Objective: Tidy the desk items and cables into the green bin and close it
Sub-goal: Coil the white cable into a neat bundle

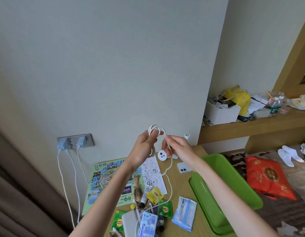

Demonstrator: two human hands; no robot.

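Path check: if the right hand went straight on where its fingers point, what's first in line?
Likely the white cable coil held in the left hand; the right hand pinches its loose strand. Depth is unclear.

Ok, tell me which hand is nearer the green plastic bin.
Right. The right hand, pinching the white cable, is raised just left of the green plastic bin; the left hand, gripping its coil, is farther left.
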